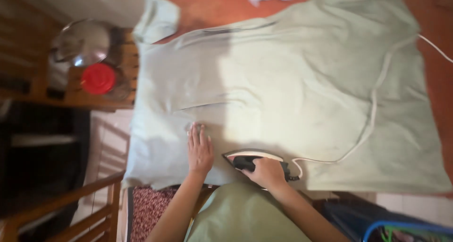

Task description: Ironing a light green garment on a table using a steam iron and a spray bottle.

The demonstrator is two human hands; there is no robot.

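Pale green garment (pixel 292 95) lies spread flat over the orange-covered counter (pixel 212 3), so the fabric is open to the iron. Iron's white cord (pixel 373 110) trails across the cloth toward the right, slack enough to allow travel. Iron (pixel 252 159) sits sole-down near the garment's near edge. Right hand (pixel 268 172) wraps closed around its handle. Left hand (pixel 199 150) lies flat, fingers spread, pinning the cloth taut just beside the iron.
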